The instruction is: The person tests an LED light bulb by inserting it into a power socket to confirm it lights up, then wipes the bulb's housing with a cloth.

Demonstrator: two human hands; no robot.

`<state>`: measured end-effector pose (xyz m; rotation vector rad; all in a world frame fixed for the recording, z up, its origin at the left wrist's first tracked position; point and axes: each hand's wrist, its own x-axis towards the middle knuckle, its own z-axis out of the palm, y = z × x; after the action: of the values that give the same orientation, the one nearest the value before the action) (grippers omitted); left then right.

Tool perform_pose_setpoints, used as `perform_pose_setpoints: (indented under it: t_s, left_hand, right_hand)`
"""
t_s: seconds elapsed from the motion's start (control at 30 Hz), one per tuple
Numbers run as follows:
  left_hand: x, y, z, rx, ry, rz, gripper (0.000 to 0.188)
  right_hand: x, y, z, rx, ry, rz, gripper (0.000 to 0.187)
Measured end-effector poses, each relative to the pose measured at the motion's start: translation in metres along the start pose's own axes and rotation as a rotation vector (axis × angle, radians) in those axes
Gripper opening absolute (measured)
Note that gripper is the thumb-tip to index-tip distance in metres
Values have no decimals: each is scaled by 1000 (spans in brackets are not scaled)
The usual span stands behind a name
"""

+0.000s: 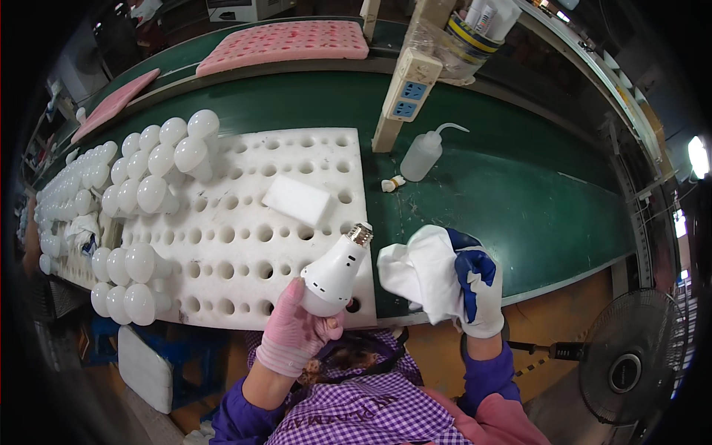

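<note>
head view: a green counter stretches in front of both hands. on it a white foam board, pierced with round holes, lies ahead of the left hand and out to its left. far ahead of the left hand is a pink board. a fan stands right of the right hand. bulbs sit in rows, domes up, left of the left hand. the pink-gloved left hand grips one bulb by its round end, tilted, metal cap up and toward the right hand. the right hand clutches a bunched white cloth, apart from that bulb. a bottle stands ahead of the right hand; a white block lies ahead of the left.
</note>
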<state>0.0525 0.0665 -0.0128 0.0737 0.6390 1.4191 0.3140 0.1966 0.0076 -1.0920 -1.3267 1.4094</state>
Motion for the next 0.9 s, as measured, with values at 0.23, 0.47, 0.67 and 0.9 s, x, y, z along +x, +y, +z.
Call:
perform_pose_setpoints:
  t_s: [0.23,0.47,0.67,0.9]
  left_hand:
    - [8,-42,17,-312,-171,-317,67]
    - [4,-40,40,337,-4,51,73]
    - [30,-54,21,1576,103,1108,87]
    - [23,-26,25,77,-333,-225,73]
  right_hand:
    - [17,-20,84,533,-430,-45,61]
    - [13,-21,86,554,-324,88,40]
    - [13,-17,90,480,-99,96,42]
    - [15,-25,81,500,-192,28,58]
